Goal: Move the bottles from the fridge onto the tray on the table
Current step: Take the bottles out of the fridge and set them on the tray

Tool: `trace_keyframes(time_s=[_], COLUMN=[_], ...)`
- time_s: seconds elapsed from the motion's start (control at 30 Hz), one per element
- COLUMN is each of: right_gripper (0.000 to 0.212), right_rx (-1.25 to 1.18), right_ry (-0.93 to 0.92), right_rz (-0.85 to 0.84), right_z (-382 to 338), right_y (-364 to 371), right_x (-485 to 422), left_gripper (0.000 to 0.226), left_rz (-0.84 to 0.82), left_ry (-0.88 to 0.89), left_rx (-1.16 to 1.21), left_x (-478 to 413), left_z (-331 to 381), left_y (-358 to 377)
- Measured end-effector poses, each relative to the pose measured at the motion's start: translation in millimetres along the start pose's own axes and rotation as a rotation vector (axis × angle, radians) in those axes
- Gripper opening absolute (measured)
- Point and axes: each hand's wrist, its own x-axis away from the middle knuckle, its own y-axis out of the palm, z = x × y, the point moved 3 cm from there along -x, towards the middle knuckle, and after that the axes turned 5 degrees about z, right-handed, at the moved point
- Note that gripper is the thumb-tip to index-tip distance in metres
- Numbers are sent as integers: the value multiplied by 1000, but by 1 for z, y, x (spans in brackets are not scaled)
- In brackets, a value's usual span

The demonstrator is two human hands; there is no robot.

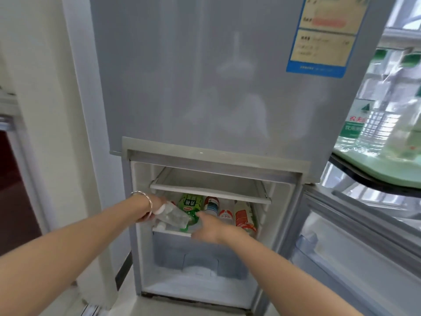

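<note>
The grey fridge [205, 87] has its lower compartment open. On the middle shelf [170, 231] lie several bottles: a green one [190, 205], a blue-labelled one with a red cap [211, 205], a small red-and-white one [226, 215] and an orange-labelled one [243, 216]. My left hand [150, 209], with a bracelet on the wrist, grips a clear plastic bottle [175, 216] by its white-capped end at the shelf's left. My right hand [209, 228] reaches in with spread fingers, touching the green bottle's lower end. No tray is in view.
The fridge door [355, 247] hangs open on the right. Above it, a green-topped surface [376, 165] carries large packs of water bottles [387, 99]. An empty glass shelf [209, 185] sits over the bottles and a clear drawer [198, 256] below. A white wall [45, 110] stands left.
</note>
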Motion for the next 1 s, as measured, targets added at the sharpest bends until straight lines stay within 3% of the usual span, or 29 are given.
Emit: trace_keyframes(time_s=[0.2, 0.37, 0.47, 0.53, 0.6, 0.77, 0.93, 1.0], right_gripper=[109, 110, 92, 79, 59, 47, 80, 85], right_rx=[103, 38, -256, -367, -448, -596, -618, -531], right_ry=[-34, -25, 21, -9, -68, -149, -93, -60], right_rz=[-92, -156, -293, -294, -218, 114, 527, 740], right_z=[-2, 8, 15, 21, 26, 42, 84, 106], right_y=[-32, -83, -112, -139, -167, -236, -295, -317], right_x=[32, 86, 128, 160, 191, 262, 299, 309], left_gripper=[32, 32, 34, 36, 39, 44, 52, 47], left_rz=[28, -11, 10, 61, 128, 317, 420, 326], left_ry=[299, 489, 565, 637, 729, 986, 1195, 1320], left_rx=[-405, -610, -627, -628, -645, -533, -210, -66], left_x=[101, 190, 241, 276, 311, 381, 422, 430], left_z=[58, 120, 154, 180, 207, 277, 332, 354], left_y=[-20, -14, -16, -22, -27, -31, -17, 1])
